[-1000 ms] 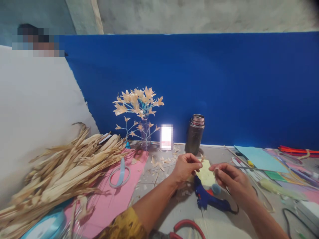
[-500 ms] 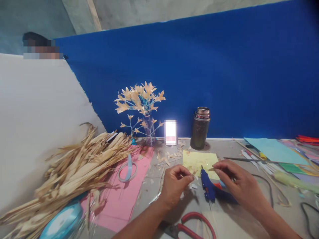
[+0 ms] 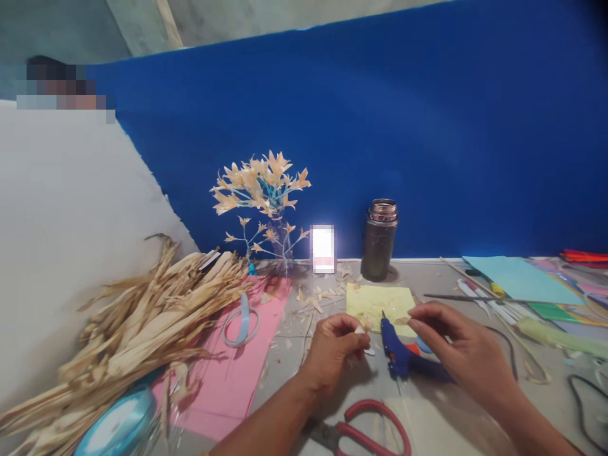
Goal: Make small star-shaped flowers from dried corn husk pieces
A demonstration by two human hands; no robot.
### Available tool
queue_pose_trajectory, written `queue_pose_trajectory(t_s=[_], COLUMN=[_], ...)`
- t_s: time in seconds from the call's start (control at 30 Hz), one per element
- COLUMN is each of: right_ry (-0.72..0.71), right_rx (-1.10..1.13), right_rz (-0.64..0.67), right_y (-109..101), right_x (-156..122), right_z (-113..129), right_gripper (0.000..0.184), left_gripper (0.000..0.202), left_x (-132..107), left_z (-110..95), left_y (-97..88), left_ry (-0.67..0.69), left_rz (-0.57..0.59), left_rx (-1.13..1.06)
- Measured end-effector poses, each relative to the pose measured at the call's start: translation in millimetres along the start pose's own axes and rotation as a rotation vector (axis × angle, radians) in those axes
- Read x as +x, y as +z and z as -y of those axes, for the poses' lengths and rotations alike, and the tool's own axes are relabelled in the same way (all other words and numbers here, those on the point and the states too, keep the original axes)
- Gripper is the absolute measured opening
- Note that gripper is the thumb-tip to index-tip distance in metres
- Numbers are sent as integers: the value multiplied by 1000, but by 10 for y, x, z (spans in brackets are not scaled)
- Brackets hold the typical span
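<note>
My left hand (image 3: 332, 351) is closed in a pinch on a small pale petal-like piece (image 3: 360, 330), mostly covered by the fingers. To its right my right hand (image 3: 458, 345) pinches thumb to forefinger on a tiny thin husk-coloured piece (image 3: 401, 320). Between the hands lies a blue glue gun (image 3: 398, 354), its nozzle pointing away from me over a yellow paper (image 3: 380, 297). Red-handled scissors (image 3: 349, 430) rest nearest me, below my left hand.
At left, dried corn husks (image 3: 156, 316) are heaped beside pink paper (image 3: 232, 380), a ribbon roll (image 3: 241, 329) and a blue ribbon spool (image 3: 116, 421). Pale flowers (image 3: 261, 180) stand in a clear bottle before a blue panel (image 3: 332, 126). A dark flask (image 3: 379, 244) and coloured sheets (image 3: 522, 278) are farther right.
The view has shifted slightly. My left fingers have turned a little, so more of the pale piece shows. My right hand keeps almost the same pose.
</note>
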State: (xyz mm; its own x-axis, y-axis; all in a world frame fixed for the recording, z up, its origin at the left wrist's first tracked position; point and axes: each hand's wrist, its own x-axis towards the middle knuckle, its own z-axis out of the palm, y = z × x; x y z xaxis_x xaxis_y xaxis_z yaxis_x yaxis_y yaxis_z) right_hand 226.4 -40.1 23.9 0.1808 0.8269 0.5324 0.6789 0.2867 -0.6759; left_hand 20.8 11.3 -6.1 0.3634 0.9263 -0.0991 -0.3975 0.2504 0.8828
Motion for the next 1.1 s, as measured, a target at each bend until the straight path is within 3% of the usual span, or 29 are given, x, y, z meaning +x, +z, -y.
queue_pose_trajectory(t_s=[0.2,0.37,0.5,0.7,1.1], right_ry=[-214,-288,-325,-364,-416], right_rx=[-22,-120,-187,-256,-295], right_rz=[1,98,161,217,278], right_y=[68,141,148,137,147], right_x=[-20,-63,-79,-76,-91], right_z=[98,21,-13,25,19], right_gripper=[13,12,13,14,18], left_gripper=[40,40,41,30,28], left_x=[-46,-54,-67,-69,-87], left_z=[15,65,92,147,139], left_y=[39,51,72,71,102], left_ry=[-230,-294,-279,-129,-97], left_rz=[2,11,-18,-66,-92], left_rx=[-136,-113,-86,64,157])
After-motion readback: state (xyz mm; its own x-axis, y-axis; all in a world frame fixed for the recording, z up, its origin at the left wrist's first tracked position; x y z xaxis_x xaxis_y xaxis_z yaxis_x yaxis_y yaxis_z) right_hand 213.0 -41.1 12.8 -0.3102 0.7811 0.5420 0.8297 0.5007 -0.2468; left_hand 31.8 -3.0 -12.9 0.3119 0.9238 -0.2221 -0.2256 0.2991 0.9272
